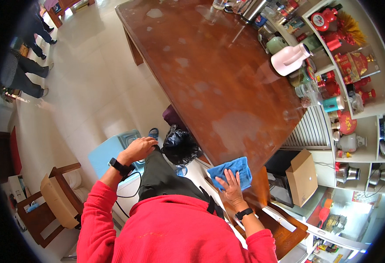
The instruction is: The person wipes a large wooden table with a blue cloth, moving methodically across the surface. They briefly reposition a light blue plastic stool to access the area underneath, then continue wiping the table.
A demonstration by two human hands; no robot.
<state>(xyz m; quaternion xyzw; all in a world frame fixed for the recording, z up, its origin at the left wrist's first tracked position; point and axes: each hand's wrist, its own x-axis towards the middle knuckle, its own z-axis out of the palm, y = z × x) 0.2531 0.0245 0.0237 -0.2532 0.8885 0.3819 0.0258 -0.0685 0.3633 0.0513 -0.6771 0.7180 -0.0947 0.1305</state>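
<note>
My right hand [231, 189] lies spread on a folded blue cloth [241, 167], pressing it at the near corner of a dark wooden table [192, 75]. Pale, dull patches mark the glossy tabletop in several places. My left hand [140, 148] rests on my leg near the knee, over dark trousers, with nothing seen in it; its fingers lie side by side and their grip is hard to judge. Both wrists wear black bands.
A pink thermos jug [289, 59], glass jars [307, 92] and bottles line the table's far right edge beside white shelves [324, 70]. A black-bagged bin [179, 146] and a light-blue box [108, 153] stand near my legs. Other people's legs show at upper left.
</note>
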